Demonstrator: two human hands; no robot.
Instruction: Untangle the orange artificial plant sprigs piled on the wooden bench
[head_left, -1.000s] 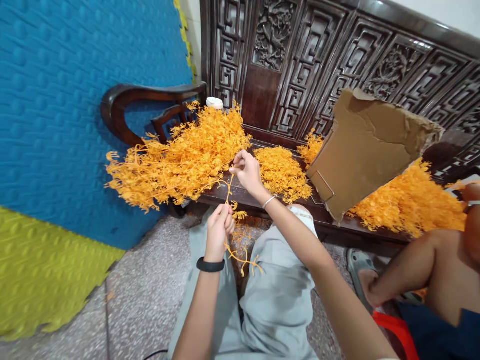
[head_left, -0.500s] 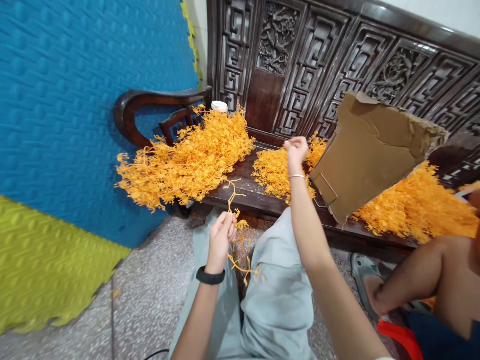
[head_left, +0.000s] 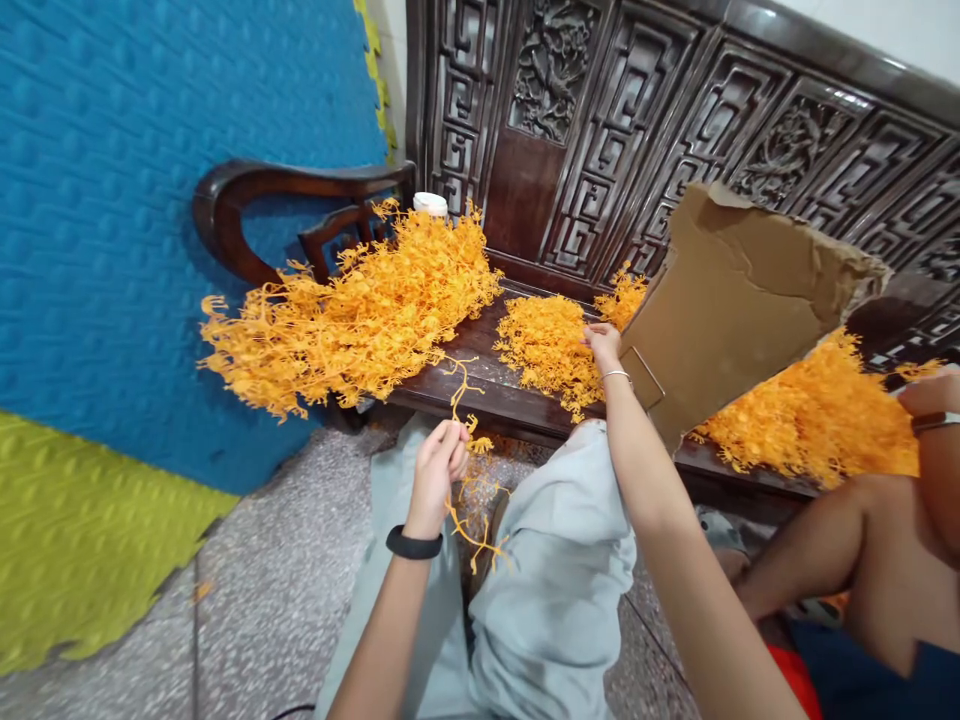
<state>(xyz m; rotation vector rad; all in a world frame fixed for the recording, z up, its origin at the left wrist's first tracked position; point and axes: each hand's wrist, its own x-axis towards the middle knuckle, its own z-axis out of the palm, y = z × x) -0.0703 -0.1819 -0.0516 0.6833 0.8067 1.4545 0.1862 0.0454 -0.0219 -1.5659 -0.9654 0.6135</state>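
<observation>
My left hand [head_left: 441, 465] is closed around a thin orange plastic branching stem [head_left: 459, 385], holding it upright above my lap. Part of the strand [head_left: 480, 545] hangs below the fist, and a small orange flower-like piece [head_left: 478, 440] shows beside the knuckles. At the right edge of a small heap of orange pieces [head_left: 541, 340] is my right hand [head_left: 602, 345], with its fingers bent together at the heap. Whatever lies between its fingertips is too small to make out. A larger pile of orange branched stems [head_left: 360, 320] lies on the bench to the left.
The dark carved wooden bench [head_left: 487, 350] has a curved armrest [head_left: 225, 235]. A torn cardboard piece [head_left: 742, 300] leans at the right, beside another orange pile [head_left: 832, 410]. A white round container [head_left: 430, 205] stands behind the left pile. Another person's hand [head_left: 934, 392] is at far right.
My right hand has come down from above the small heap to its right edge. My left hand stays nearly in place with the stem. The other person's hand now shows more at far right.
</observation>
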